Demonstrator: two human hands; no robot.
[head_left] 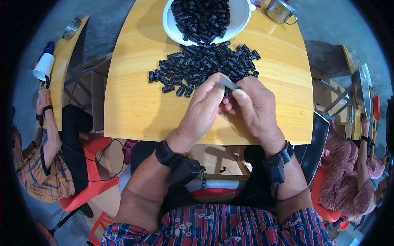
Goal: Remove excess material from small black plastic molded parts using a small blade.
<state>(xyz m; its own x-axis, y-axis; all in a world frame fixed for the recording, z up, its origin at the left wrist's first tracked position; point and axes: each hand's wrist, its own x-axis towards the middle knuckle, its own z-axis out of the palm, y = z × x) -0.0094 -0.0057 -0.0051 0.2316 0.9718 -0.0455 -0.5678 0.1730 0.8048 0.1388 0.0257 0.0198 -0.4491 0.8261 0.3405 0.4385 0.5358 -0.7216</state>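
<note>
My left hand (202,107) and my right hand (259,105) meet above the near half of the wooden table (135,110). Pinched in the left fingers is a small black cord lock (227,92), mostly covered by them. The right thumb and forefinger grip a short, flat grey blade (228,83), slightly blurred, whose tip reaches toward my left thumb. Just beyond my hands lies a loose pile of black cord locks (193,65). Behind it, a white basin (243,18) holds many more of them.
A metal mug (281,11) stands at the far right of the table. People sit at tables on both sides; the left one has a white cup (44,66). A few black pieces (223,169) lie below the table's front edge. A cardboard box (98,96) stands left.
</note>
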